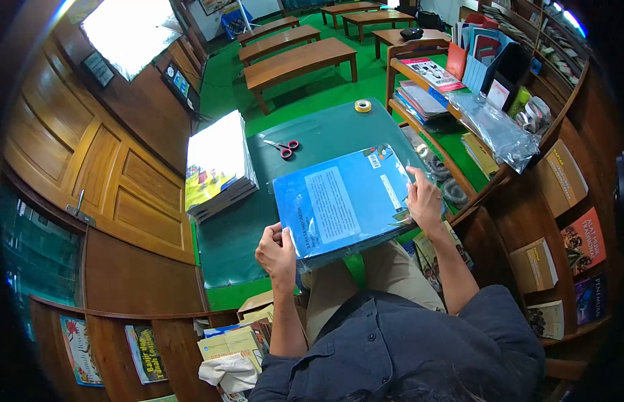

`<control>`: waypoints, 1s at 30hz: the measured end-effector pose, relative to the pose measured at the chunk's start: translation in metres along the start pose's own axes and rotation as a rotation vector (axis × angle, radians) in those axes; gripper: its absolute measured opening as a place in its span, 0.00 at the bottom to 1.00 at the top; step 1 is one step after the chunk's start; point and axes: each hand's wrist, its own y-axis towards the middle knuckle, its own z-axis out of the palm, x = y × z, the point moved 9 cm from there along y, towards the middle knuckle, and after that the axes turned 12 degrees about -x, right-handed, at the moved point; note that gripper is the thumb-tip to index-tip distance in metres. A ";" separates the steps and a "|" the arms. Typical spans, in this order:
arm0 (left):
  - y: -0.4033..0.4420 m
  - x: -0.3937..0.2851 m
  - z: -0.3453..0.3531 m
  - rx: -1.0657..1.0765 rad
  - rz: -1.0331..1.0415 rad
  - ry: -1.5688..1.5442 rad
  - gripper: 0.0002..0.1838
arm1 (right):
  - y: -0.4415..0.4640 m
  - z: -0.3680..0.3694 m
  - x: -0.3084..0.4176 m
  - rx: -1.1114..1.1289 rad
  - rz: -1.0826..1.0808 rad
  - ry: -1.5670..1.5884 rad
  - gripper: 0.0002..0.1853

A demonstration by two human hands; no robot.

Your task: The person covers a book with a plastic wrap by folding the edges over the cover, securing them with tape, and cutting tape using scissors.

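A blue book [362, 201] with clear, shiny plastic over its cover lies at the near edge of the green table [231, 248]. My left hand [277, 253] grips its near left corner, thumb on top. At the right edge, my right hand [424, 199] has its fingers closed on the book's side; whether they also pinch loose plastic I cannot tell. Beyond the book, red-handled scissors [285, 147] lie with their blades partly apart. A roll of tape [363, 106] rests at the far edge. Left of the book stands a stack of books [221, 164], its top glaring white.
To the right, a wooden shelf [419, 57] holds folders, papers and a clear plastic sheet [496, 124]. Low wooden benches [302, 63] stand farther back on green flooring. Books and a white cloth [230, 372] lie low at my left. A wooden door [117, 161] is at left.
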 end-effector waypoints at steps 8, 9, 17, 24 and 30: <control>-0.010 0.002 -0.013 0.000 -0.024 -0.075 0.09 | -0.023 -0.017 0.015 -0.112 -0.176 0.053 0.21; -0.012 0.002 -0.015 0.001 -0.024 -0.075 0.09 | -0.024 -0.017 0.015 -0.112 -0.175 0.052 0.21; -0.030 0.013 -0.025 0.087 -0.118 -0.080 0.14 | -0.027 -0.029 0.007 -0.032 0.045 0.056 0.31; -0.032 0.012 -0.022 0.088 -0.089 -0.077 0.15 | -0.029 -0.021 0.004 0.041 0.089 -0.018 0.32; -0.032 0.009 -0.027 0.026 -0.052 -0.081 0.15 | -0.029 -0.021 0.005 -0.001 0.038 0.035 0.30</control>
